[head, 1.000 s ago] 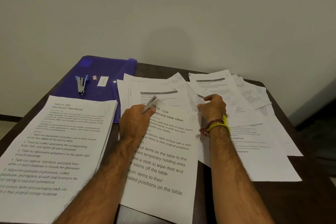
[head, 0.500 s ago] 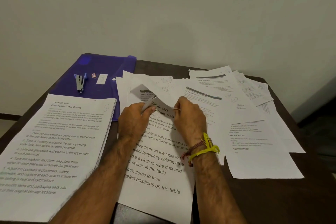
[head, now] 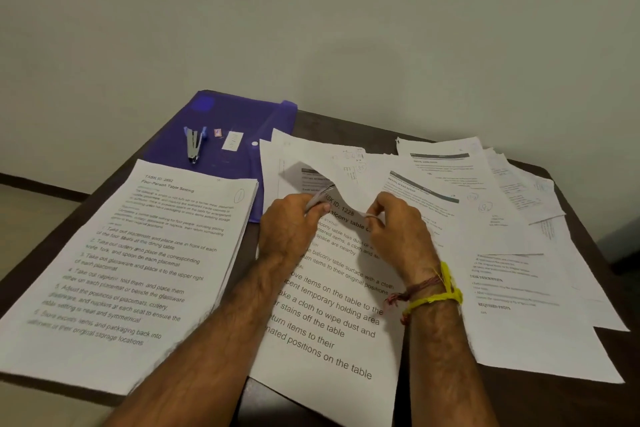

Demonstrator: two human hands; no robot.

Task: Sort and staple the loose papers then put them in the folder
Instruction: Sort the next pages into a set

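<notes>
While both hands work at the centre, dark table (head: 346,125) carries everything. Stapled stack (head: 138,270) lies left, long axis running toward viewer. Purple folder (head: 242,118) sits far left, against the wall. "Balcony table" packet (head: 332,319) centre, long axis toward viewer, top corner curled up. Loose sheets (head: 512,288) fan right. Left hand (head: 289,229) pinches the curled corner; right hand (head: 398,229) pinches an upper sheet's edge. Stapler (head: 194,146) rests on folder, nose pointing toward viewer.
</notes>
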